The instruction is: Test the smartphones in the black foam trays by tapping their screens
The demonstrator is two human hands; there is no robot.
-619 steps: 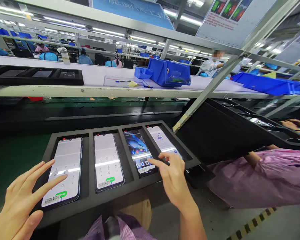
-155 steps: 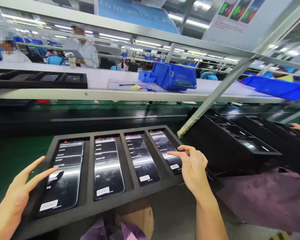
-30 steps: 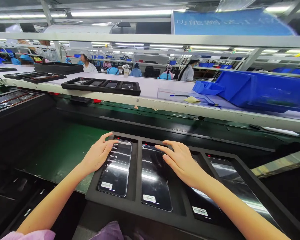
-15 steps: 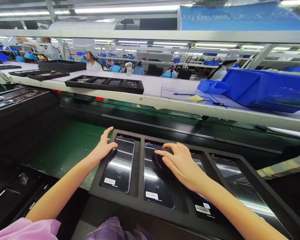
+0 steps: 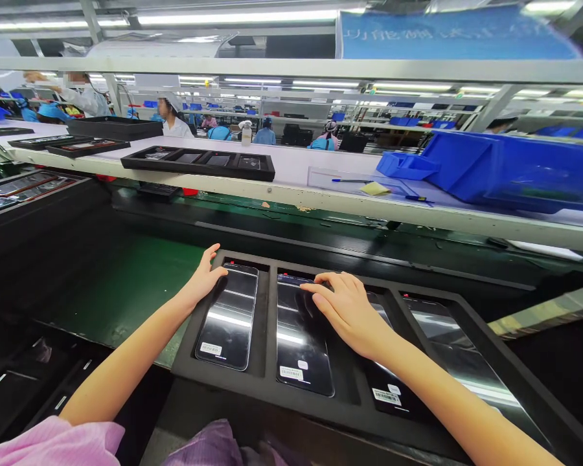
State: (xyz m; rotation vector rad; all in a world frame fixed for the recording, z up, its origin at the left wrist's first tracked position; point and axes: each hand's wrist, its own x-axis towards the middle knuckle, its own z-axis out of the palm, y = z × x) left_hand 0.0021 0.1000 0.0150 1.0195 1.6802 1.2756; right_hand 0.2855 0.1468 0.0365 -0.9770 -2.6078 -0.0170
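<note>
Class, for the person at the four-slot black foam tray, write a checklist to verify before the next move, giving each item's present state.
1. Black foam tray has a phone in each slot: ok.
2. Leftmost glossy black slab phone lies screen up, white barcode label showing: ok.
3. Second glossy black phone fully uncovered: not ok, the bare right hand overlaps its top corner.
4. Third glossy black phone fully visible: not ok, right hand and forearm hide part.
5. Bare left hand off the leftmost phone: cannot tell whether the thumb touches.
</note>
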